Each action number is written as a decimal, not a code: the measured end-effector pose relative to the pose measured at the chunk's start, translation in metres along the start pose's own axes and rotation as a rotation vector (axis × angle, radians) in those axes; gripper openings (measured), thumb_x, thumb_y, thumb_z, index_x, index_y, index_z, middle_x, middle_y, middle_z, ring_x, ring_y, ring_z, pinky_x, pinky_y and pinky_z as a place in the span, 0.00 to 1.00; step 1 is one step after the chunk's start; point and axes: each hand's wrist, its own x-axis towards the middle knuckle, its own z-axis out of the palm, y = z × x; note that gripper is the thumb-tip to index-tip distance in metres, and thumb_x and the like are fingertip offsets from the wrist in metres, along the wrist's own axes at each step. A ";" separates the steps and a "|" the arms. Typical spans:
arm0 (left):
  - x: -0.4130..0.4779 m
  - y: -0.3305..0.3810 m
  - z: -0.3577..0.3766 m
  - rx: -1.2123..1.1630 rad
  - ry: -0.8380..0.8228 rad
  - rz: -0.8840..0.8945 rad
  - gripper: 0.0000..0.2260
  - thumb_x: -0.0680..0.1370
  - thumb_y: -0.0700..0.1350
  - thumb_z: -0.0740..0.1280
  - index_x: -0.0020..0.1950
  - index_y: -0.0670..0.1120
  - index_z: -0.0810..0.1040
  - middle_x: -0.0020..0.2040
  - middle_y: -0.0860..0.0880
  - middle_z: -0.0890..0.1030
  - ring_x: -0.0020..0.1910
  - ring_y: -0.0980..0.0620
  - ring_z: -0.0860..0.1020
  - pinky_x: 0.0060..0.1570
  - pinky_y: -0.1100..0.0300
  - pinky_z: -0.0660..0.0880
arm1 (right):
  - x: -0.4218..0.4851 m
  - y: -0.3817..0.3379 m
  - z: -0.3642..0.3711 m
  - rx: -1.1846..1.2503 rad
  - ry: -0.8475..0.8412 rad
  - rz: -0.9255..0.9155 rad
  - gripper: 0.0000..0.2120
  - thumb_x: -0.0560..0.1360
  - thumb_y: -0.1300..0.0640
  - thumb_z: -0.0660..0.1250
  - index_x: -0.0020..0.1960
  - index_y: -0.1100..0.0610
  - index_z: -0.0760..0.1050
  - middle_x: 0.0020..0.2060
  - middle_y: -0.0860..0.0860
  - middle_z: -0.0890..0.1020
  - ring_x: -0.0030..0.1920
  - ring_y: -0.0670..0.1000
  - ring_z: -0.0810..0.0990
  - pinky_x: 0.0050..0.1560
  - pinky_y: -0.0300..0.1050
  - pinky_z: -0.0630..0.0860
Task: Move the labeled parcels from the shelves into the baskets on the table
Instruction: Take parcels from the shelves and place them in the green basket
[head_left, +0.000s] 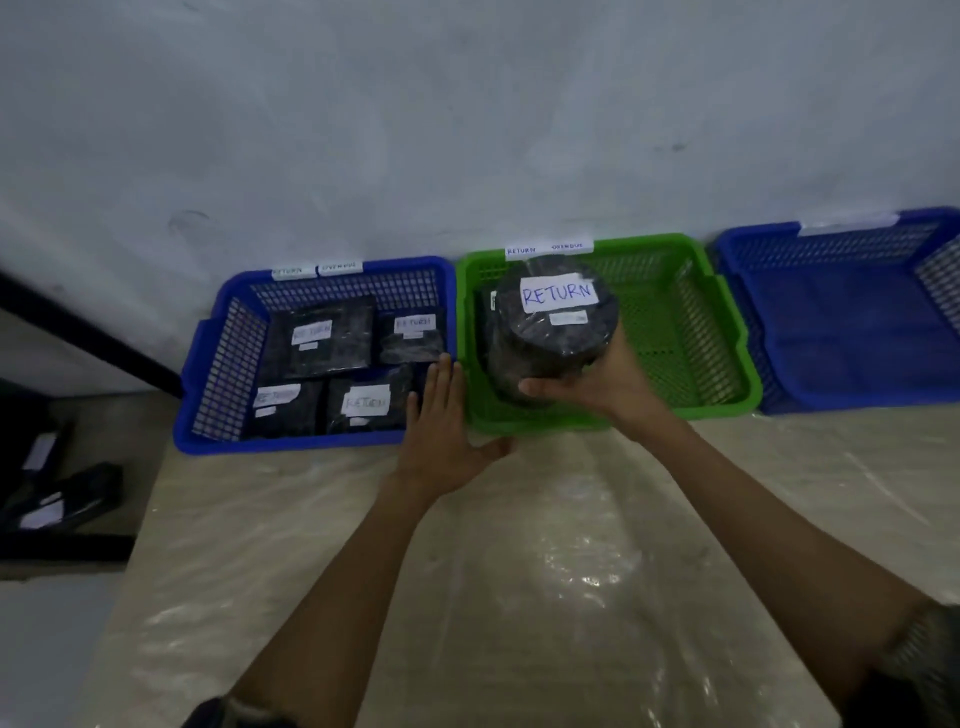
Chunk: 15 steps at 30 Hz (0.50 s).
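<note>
A round parcel wrapped in black film, with a white label reading "RETURN" on its top face, is held over the left half of the green basket. It is gripped from its near side by the right hand, whose fingers are curled against its lower wall. Whether the parcel rests on the basket floor cannot be told. A second dark item is partly seen behind the parcel, at the left wall of the green basket.

The left hand is laid flat at the near left corner of the green basket, fingers extended and spread, gripping nothing.

Touching the left side of the green basket, a blue basket is placed; four flat black parcels with white "RETURN" labels are contained in it. To the right of the green basket, a second blue basket is set. Paper tags reading "RETURN" and "OVERDUE" are fixed to the far rims of the green basket and the left blue basket; the tag on the right blue basket is unreadable.

All three baskets are lined up against a grey wall on the counter, which is covered with clear plastic sheet. Left of the counter, dark labeled parcels are seen on a lower surface.
</note>
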 end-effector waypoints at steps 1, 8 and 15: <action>0.002 -0.002 0.003 0.004 0.015 0.008 0.53 0.66 0.74 0.58 0.78 0.43 0.43 0.79 0.48 0.41 0.77 0.52 0.41 0.75 0.43 0.46 | 0.009 0.004 0.002 0.001 -0.009 -0.006 0.48 0.54 0.69 0.81 0.68 0.62 0.58 0.61 0.52 0.73 0.59 0.44 0.74 0.52 0.27 0.72; 0.006 -0.011 0.020 0.085 0.103 0.050 0.48 0.69 0.72 0.51 0.78 0.42 0.48 0.78 0.46 0.44 0.77 0.51 0.50 0.73 0.46 0.54 | 0.016 0.038 0.020 -0.158 -0.153 0.053 0.51 0.50 0.61 0.83 0.64 0.56 0.57 0.57 0.42 0.73 0.60 0.44 0.74 0.59 0.39 0.75; 0.007 -0.012 0.020 0.124 0.086 0.059 0.51 0.67 0.77 0.45 0.78 0.42 0.50 0.79 0.45 0.44 0.78 0.51 0.49 0.70 0.47 0.57 | 0.003 0.045 0.021 -0.283 -0.121 0.120 0.49 0.47 0.40 0.80 0.56 0.26 0.50 0.56 0.41 0.77 0.59 0.49 0.78 0.57 0.55 0.77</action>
